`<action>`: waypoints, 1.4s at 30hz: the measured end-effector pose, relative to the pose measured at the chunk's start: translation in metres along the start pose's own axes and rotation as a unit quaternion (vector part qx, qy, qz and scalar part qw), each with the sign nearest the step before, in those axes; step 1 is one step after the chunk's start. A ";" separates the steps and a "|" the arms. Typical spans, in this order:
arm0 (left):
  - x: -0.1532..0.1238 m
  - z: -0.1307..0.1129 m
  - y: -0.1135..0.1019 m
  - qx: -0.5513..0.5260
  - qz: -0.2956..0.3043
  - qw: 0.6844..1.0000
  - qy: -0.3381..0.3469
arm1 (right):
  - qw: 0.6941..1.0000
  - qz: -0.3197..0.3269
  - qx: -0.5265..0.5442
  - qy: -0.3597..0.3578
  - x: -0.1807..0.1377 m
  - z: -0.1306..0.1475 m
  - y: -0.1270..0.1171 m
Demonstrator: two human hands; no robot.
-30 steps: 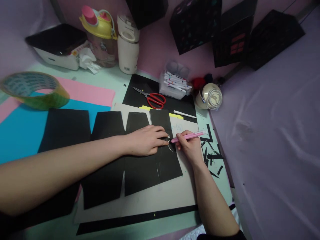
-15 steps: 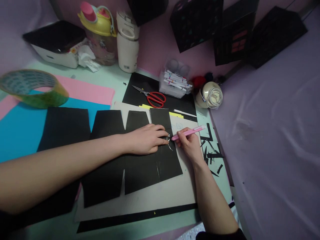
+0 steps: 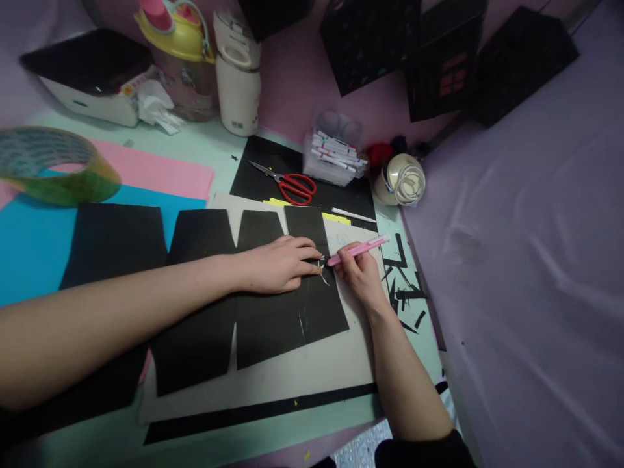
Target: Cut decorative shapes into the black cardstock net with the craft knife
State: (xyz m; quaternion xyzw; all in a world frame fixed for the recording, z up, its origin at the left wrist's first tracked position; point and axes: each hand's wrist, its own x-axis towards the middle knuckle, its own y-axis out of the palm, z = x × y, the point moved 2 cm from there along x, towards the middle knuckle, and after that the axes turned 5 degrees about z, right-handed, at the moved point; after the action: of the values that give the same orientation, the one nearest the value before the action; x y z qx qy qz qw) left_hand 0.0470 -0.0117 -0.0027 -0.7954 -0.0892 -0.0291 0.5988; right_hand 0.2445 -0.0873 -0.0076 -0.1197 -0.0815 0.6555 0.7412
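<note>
My left hand (image 3: pixel 285 265) lies flat on a sheet of black paper (image 3: pixel 268 331), fingers stretched out to the right. That sheet has slits and wedge-shaped gaps along its top and bottom edges. Thin white marks (image 3: pixel 324 278) show on its right panel, just beyond my fingertips. Between the thumb and fingers of my right hand (image 3: pixel 361 276) is a pink pen-shaped craft knife (image 3: pixel 358 249), tilted with its tip down at the marks. Whether the tip touches the paper is too small to tell. A pale board (image 3: pixel 312 364) lies under the black paper.
Red-handled scissors (image 3: pixel 297 188), a white pen (image 3: pixel 353 214) and a box of markers (image 3: pixel 336 156) lie behind. Black paper scraps (image 3: pixel 409 294) are at the right. A large tape roll (image 3: pixel 92 179) rests on blue paper (image 3: pixel 29 260) at left. A bottle (image 3: pixel 238 91) stands farther back.
The whole view has shifted slightly, so everything sits a little farther left and up. Both hands keep nearly the same places on the black paper, the right still gripping the craft knife.
</note>
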 end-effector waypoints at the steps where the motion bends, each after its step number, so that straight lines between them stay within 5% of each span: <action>1: 0.000 0.000 0.000 0.000 0.001 1.000 0.000 | 1.000 -0.002 -0.005 -0.002 0.000 0.000 0.000; 42: -0.001 -0.002 -0.002 -0.009 -0.013 1.000 0.003 | 0.996 -0.083 -0.006 0.016 -0.002 0.013 0.005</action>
State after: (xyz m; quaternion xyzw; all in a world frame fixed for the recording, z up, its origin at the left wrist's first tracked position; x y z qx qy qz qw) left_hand 0.0456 -0.0130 -0.0007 -0.7993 -0.0975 -0.0395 0.5917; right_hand 0.2359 -0.0878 0.0039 -0.1278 -0.0830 0.5889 0.7937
